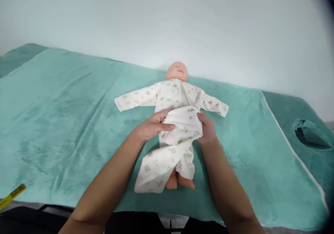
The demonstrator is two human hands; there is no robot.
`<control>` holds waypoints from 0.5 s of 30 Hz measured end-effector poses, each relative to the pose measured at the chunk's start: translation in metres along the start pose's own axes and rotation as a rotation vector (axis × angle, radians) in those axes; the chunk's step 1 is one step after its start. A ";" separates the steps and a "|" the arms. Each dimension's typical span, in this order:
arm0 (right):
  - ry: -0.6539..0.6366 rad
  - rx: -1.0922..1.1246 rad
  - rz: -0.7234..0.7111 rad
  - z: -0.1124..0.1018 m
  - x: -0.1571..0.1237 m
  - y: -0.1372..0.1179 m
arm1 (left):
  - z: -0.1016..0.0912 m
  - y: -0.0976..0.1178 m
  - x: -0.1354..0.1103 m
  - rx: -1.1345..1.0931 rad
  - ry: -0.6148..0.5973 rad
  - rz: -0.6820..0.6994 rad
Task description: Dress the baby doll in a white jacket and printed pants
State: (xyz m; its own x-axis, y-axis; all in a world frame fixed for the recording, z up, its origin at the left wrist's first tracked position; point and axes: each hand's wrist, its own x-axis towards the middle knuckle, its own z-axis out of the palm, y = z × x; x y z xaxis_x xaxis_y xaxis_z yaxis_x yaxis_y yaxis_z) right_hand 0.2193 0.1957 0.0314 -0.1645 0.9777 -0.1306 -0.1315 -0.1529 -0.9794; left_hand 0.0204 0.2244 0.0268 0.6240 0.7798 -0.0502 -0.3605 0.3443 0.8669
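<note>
A baby doll (177, 71) lies on its back, head away from me, in a white printed long-sleeved top (167, 95). Gathered over its belly are white printed baby pants (182, 126). One loose pant leg spreads to the lower left across the doll's shins; how the other leg runs under the folds I cannot tell. My left hand (155, 125) grips the pants' left side, thumb on top. On the right side, my right hand (207, 126) holds the same cloth, its fingers partly hidden. The doll's bare feet (171, 181) stick out below.
A green plush cover (78, 129) lies over the bed, creased at the left. There is an oval hole (313, 135) at the right end. Behind the bed stands a pale wall (156, 22). A yellow strip with black marks (13, 196) shows at the lower left.
</note>
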 end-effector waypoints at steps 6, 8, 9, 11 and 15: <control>-0.544 -0.184 0.006 0.012 -0.007 -0.014 | 0.009 -0.009 0.001 -0.195 0.263 0.124; -0.609 -0.229 0.049 0.010 -0.006 -0.015 | 0.010 -0.004 -0.002 -0.103 0.232 0.081; -0.603 -0.192 0.077 0.008 -0.005 -0.013 | 0.011 0.000 -0.003 -0.023 0.191 0.046; -0.494 -0.027 0.109 0.004 -0.003 -0.003 | 0.011 0.008 -0.005 0.140 0.063 -0.022; -0.160 0.212 0.080 -0.003 -0.002 0.023 | 0.008 0.014 -0.007 0.324 -0.164 -0.124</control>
State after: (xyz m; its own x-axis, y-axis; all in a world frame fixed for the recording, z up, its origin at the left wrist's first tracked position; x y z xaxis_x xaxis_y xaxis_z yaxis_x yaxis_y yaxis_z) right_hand 0.2198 0.1904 0.0084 -0.3330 0.9287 -0.1633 -0.3112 -0.2717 -0.9107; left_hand 0.0161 0.2195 0.0429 0.7614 0.6393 -0.1076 -0.0538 0.2277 0.9722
